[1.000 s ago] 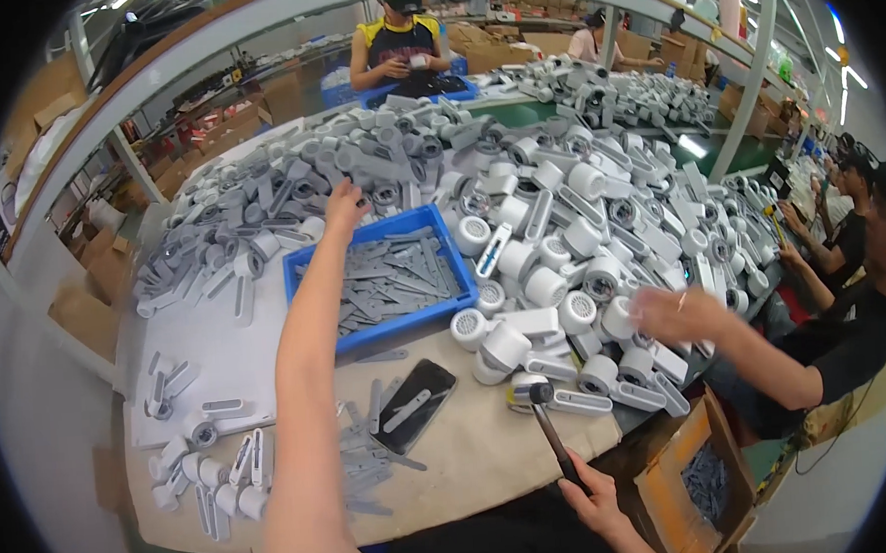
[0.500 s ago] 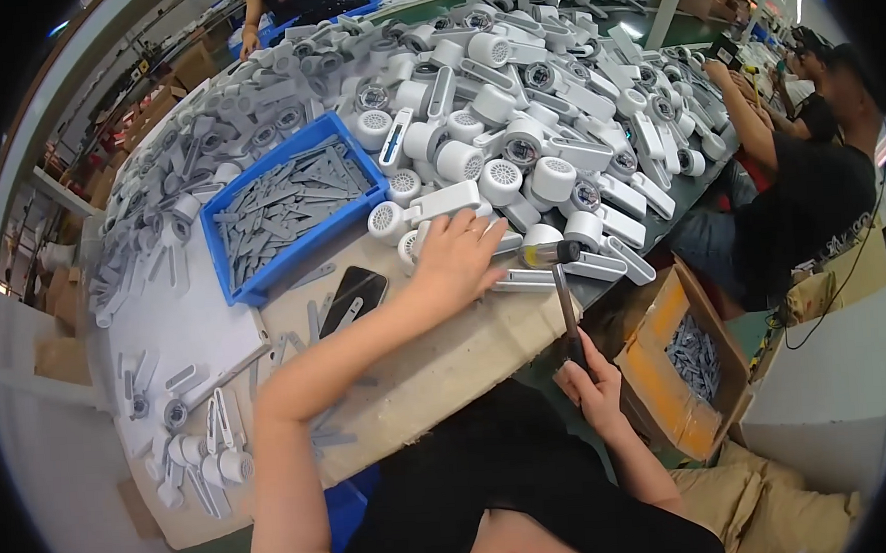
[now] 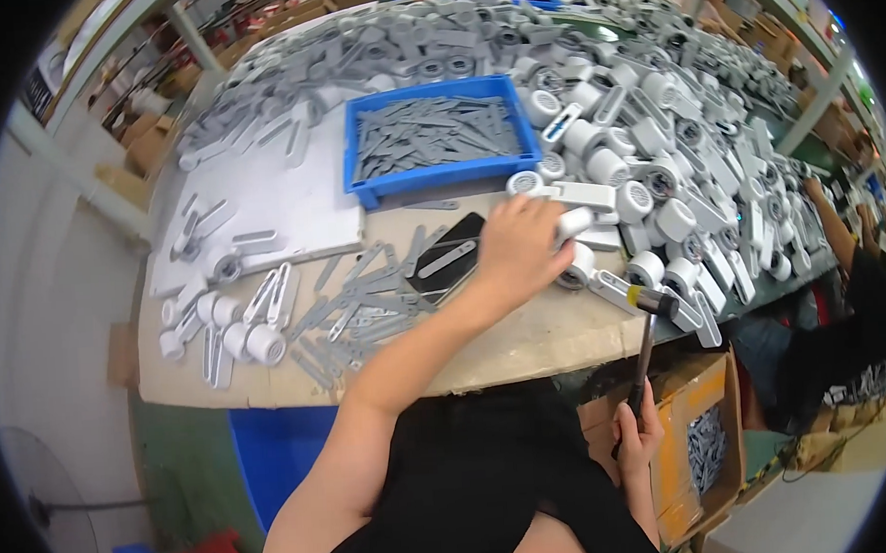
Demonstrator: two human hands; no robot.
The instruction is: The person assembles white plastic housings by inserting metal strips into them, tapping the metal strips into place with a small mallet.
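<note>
My left hand [image 3: 524, 250] is closed round a white handled unit [image 3: 573, 222], whose rounded end sticks out beside the fingers; the rest is hidden by the hand. It is at the near edge of a large heap of similar units [image 3: 632, 199], each with a round grilled head and slotted handle. My right hand [image 3: 639, 431] grips the black handle of a small mallet [image 3: 653, 301], held upright at the table's front edge. Its head is yellow and black on a metal shaft. A black phone [image 3: 455, 268] with a grey strip on it lies beside my left wrist.
A blue tray [image 3: 443, 182] full of grey strips stands behind the phone. Loose grey strips [image 3: 369, 305] lie left of my forearm. Several units rest by a white board [image 3: 301, 246] at left. A cardboard box [image 3: 687, 389] of grey parts stands below right, near a co-worker [image 3: 817, 347].
My view has turned left, shifting the table rightward in the picture. My left hand has come up off the heap with a white unit. The mallet stays in my right hand.
</note>
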